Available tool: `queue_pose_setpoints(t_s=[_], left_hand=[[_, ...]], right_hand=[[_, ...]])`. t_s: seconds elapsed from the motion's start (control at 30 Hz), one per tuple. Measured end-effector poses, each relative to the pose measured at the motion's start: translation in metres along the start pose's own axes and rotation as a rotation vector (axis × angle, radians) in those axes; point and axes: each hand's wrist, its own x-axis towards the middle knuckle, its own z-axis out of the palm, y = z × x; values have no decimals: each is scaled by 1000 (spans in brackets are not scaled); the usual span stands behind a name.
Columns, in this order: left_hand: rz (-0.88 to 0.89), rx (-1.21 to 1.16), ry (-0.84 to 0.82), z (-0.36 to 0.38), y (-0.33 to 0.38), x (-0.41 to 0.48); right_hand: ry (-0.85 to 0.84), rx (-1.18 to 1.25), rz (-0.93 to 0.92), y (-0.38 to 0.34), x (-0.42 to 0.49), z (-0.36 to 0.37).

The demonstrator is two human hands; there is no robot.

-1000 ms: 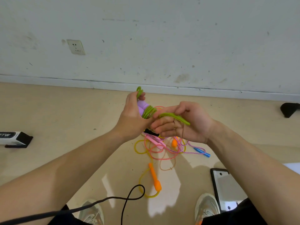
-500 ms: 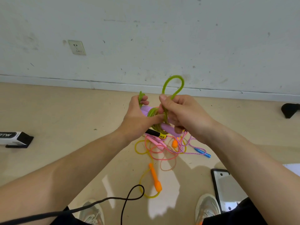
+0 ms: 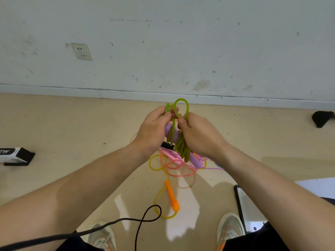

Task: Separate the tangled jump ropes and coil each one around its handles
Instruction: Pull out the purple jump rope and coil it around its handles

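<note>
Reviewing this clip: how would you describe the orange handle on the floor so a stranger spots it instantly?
Start at the tan floor below the white wall, then come toward the person's shoes. Just ahead of them lies the orange handle, joined to a yellow rope; unlike the pink and purple tangle farther off, it lies alone and fully in view.

Saw a scuffed white wall (image 3: 181, 42) with a socket (image 3: 81, 51) set in it, above a pale baseboard (image 3: 126, 94). Found a black-and-white box (image 3: 15, 156) lying on the tan floor (image 3: 72, 127) at far left and a dark object (image 3: 322, 118) at far right. Noted a black cable (image 3: 145, 220) looping between a left sneaker (image 3: 102, 236) and a right sneaker (image 3: 229, 227), with a grey, black-edged panel (image 3: 248, 211) just beside the latter.
</note>
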Motion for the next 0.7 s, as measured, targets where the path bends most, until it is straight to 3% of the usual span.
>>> queue_pose_setpoints(t_s=[0.27, 0.57, 0.7], left_hand=[[-88, -120, -143, -22, 11, 3], [-118, 163, -356, -44, 18, 8], [-138, 346, -410, -53, 20, 10]], right_hand=[[-12, -134, -95, -6, -2, 3], [-76, -9, -3, 4, 8, 7], [-182, -117, -52, 6, 7, 2]])
